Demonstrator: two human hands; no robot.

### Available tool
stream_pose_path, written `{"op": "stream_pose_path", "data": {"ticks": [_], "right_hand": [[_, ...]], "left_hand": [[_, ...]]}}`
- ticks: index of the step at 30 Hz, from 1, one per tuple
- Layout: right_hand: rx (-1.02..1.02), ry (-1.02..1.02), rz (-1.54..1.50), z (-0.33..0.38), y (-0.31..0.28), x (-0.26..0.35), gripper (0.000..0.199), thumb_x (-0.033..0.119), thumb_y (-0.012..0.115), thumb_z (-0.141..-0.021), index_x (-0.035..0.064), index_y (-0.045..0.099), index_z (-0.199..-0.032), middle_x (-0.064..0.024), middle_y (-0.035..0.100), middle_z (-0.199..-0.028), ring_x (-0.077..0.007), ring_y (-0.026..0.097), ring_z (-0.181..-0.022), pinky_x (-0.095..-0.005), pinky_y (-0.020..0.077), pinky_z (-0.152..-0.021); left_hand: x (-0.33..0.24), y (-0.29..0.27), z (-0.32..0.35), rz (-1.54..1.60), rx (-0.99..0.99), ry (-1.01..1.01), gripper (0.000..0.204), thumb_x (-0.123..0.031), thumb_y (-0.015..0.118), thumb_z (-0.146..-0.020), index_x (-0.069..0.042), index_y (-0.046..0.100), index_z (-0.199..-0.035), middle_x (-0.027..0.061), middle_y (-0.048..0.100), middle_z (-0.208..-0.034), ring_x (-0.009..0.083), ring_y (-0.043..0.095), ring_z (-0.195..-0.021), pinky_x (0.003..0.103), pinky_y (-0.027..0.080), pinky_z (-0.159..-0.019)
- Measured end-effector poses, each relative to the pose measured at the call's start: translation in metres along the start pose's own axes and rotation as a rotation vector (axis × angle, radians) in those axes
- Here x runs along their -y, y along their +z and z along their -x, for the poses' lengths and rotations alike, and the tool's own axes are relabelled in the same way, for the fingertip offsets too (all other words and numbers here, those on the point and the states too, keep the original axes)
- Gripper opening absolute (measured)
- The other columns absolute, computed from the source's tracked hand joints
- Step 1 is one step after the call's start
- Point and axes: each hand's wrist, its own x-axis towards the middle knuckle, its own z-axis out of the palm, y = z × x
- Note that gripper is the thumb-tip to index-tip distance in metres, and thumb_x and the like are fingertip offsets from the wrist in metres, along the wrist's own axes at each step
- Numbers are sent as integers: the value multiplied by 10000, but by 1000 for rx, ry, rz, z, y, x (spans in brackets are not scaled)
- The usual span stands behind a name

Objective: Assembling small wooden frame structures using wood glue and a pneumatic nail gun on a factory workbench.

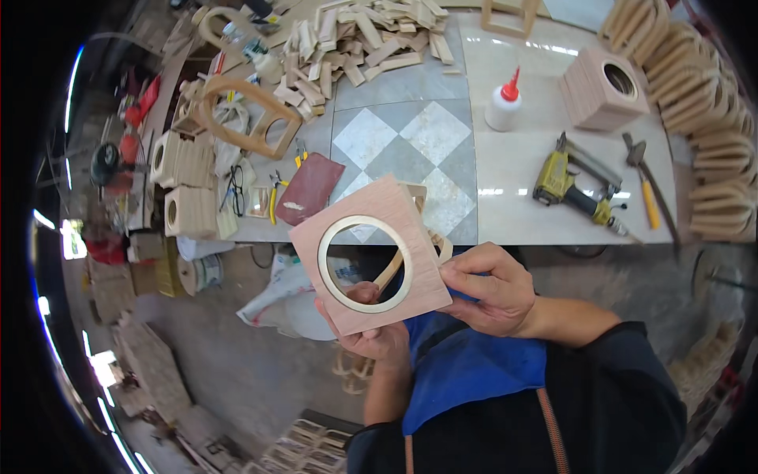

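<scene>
Above the table's front edge, a square pinkish wooden panel (pixel 426 261) with a large round hole is held up, tilted. A pale ring lines its hole. Curved light-wood parts (pixel 415 192) show behind it; whether they are joined to it I cannot tell. My left hand (pixel 379 341) grips the panel's lower left side from below, and some of its fingers are seen through the hole. With thumb and fingers closed, my right hand (pixel 491 291) holds the panel's right edge near the lower corner. Part of the left hand is hidden behind the wood.
On the table lie a maroon pad (pixel 311 188), yellow-handled pliers (pixel 275 197), scissors (pixel 235 189), a nail gun (pixel 568 186) and a hammer (pixel 643 182). Beyond stand a white glue bottle (pixel 504 109), a wooden box (pixel 596 91), a scrap-wood pile (pixel 367 39) and stacked arched frames (pixel 699 87).
</scene>
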Motion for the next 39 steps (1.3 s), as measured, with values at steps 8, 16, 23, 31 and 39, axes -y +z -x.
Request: {"op": "stream_pose_path", "data": {"ticks": [8, 16, 23, 31, 39], "right_hand": [[26, -35, -47, 1, -6, -5, 398, 25, 855, -778, 1, 762, -1164, -101, 695, -1094, -185, 649, -883, -279, 553, -741], [48, -40, -40, 0, -8, -8, 401, 27, 857, -771, 5, 764, -1161, -97, 702, -1121, -185, 653, -884, -280, 555, -738], [139, 99, -184, -14, -32, -6, 362, 47, 863, -786, 9, 761, -1131, -115, 689, -1116, -202, 661, -913, -292, 552, -777], [279, 320, -337, -88, -53, -35, 422, 61, 850, -806, 29, 753, -1216, -105, 699, -1169, -198, 623, -1009, -316, 498, -921], [442, 383, -506, -95, -53, -46, 432, 31, 862, -782, 67, 781, -1205, -90, 719, -1145, -179, 629, -958, -292, 499, -888]], "left_hand": [[-9, 18, -3, -82, -59, -2, 845, -484, 766, -917, -117, 390, -1579, 52, 674, -1001, 158, 650, -954, 333, 547, -911], [-8, 18, -1, -92, -83, -9, 854, -509, 749, -926, -143, 358, -1590, 39, 663, -980, 155, 647, -950, 340, 545, -922], [-10, 9, -18, -94, 34, -29, 639, -451, 726, -961, -69, 481, -1412, 43, 627, -918, 174, 638, -878, 348, 543, -878], [-14, -21, -38, -137, 248, -142, 727, -547, 616, -1015, -141, 408, -1582, -11, 622, -954, 144, 591, -890, 345, 519, -874], [-19, -5, -39, -34, 139, -194, 303, -226, 643, -989, -26, 543, -1194, 58, 558, -822, 205, 585, -775, 363, 519, -844]]}}
